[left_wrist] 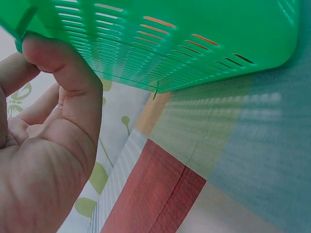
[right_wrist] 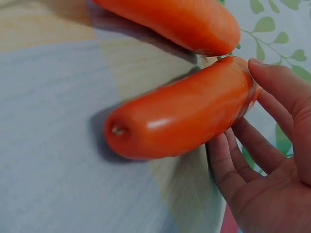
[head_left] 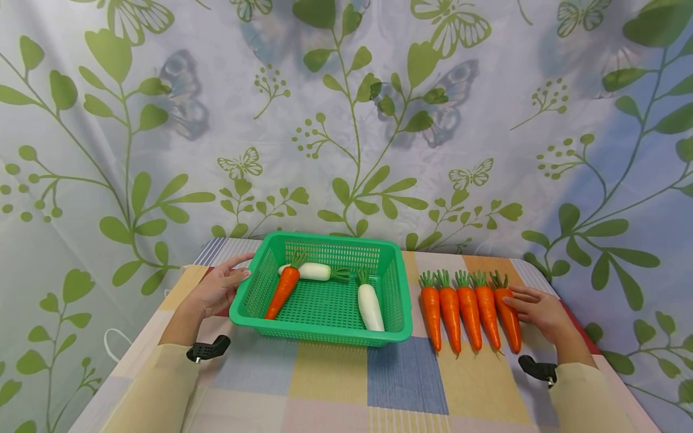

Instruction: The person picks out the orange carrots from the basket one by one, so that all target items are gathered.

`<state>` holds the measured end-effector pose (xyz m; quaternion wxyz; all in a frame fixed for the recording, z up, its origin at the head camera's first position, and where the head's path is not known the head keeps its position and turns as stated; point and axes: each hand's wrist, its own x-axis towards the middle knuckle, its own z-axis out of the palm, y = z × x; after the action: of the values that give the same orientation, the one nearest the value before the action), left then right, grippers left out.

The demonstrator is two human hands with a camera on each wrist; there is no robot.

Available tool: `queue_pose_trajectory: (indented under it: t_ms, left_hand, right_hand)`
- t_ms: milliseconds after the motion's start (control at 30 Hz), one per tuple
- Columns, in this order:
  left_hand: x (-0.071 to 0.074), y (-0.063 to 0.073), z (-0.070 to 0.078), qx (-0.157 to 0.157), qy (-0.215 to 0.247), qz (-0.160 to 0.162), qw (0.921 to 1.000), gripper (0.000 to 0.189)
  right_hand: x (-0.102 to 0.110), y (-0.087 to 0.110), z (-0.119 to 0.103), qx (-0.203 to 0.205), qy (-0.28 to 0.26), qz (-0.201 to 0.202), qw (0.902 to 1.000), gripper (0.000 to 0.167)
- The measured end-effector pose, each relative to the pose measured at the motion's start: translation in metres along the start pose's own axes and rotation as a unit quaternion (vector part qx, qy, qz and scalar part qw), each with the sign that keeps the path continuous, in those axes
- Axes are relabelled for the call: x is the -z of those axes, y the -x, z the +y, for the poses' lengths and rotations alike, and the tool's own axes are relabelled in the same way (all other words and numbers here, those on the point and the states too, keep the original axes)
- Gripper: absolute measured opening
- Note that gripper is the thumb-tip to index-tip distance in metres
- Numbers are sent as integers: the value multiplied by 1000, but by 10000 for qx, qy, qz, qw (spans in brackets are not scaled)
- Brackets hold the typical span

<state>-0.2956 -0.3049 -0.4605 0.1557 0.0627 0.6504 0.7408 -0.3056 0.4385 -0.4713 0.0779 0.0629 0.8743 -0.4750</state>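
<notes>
A green plastic basket [head_left: 323, 335] stands on the table, holding one orange carrot [head_left: 283, 293] and two white radishes, one lying across the back [head_left: 314, 272] and one at the right [head_left: 370, 308]. My left hand [head_left: 218, 287] grips the basket's left rim; in the left wrist view the thumb [left_wrist: 73, 68] bends up against the rim. To the right, several carrots with green tops lie side by side in a row. My right hand [head_left: 538, 310] holds the rightmost carrot [head_left: 509, 319] near its top, thumb on one side and fingers [right_wrist: 260, 145] on the other.
A patchwork-patterned cloth [head_left: 325, 385] covers the table. Close to the held carrot lies its neighbour [head_left: 488, 310]. A patterned curtain [head_left: 357, 120] hangs right behind the table, and a white cable [head_left: 110, 346] loops at the left edge.
</notes>
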Motion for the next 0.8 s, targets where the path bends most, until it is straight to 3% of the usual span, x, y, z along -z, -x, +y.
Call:
queue_pose_trajectory:
  t_ms: [467,667,800]
  left_hand:
    - [0,-1,1,54,41,-23,10000,70]
    - [1,-2,1,27,7,-32,10000,70]
    - [2,-1,0,-21,-32,-39,10000,69]
  right_hand:
    - [-1,6,2,-44,-170,88,9998,86]
    - [-3,10,-4,85,-447,610,9971,84]
    - [-7,13,-16,150,-154,1011,9946,79]
